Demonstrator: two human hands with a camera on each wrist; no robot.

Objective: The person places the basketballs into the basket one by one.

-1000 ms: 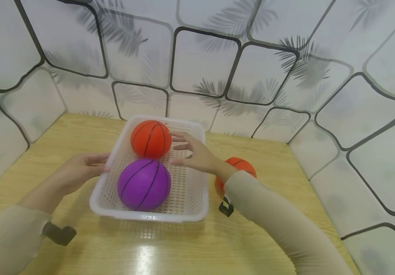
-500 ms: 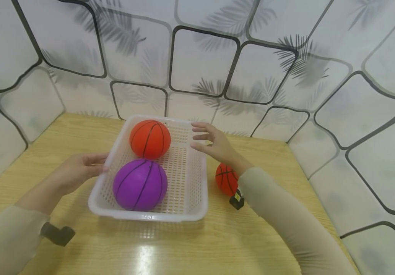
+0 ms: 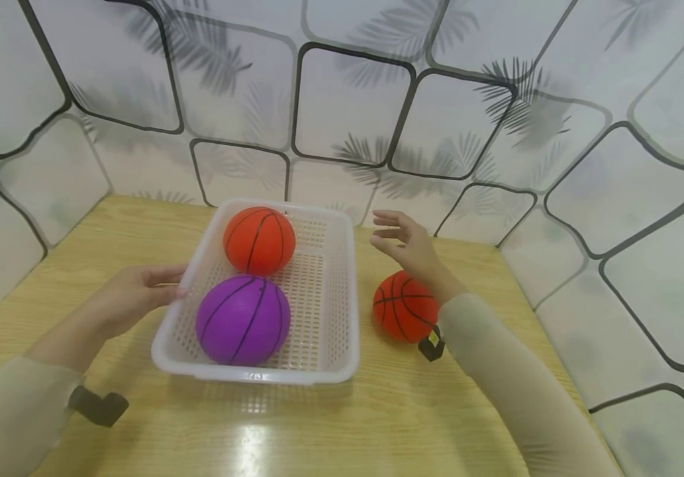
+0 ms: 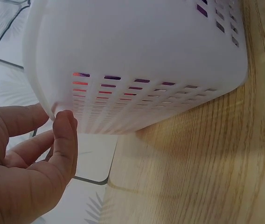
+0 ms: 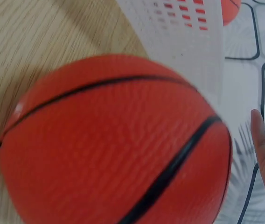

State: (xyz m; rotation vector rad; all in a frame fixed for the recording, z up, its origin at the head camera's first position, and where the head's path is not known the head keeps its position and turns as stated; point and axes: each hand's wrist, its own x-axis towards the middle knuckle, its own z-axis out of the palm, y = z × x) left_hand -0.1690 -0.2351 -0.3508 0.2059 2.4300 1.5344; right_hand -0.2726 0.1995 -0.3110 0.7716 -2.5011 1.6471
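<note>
A white plastic basket (image 3: 342, 331) with slotted sides stands on the table. My left hand (image 3: 130, 298) pinches its left rim, fingers and thumb on either side of the edge in the left wrist view. Inside lie a purple ball (image 3: 243, 321) at the near left and an orange-red ball (image 3: 259, 240) behind it, both with black basketball lines. A second orange-red ball (image 3: 401, 308) rests on the table just right of the basket. Over its far side is my right hand (image 3: 413, 248), fingers relaxed and holding nothing. That ball fills much of the right wrist view.
The wooden table (image 3: 294, 430) ends against walls covered with patterned paper (image 3: 353, 106) at the back and both sides. The basket's right half shows its bare slotted floor. A small black device (image 3: 100, 405) is worn on the left wrist, another (image 3: 432, 344) on the right.
My right hand has moved right, from beside the orange-red ball in the basket, out past the right rim to over the ball on the table. The left hand stays at the rim.
</note>
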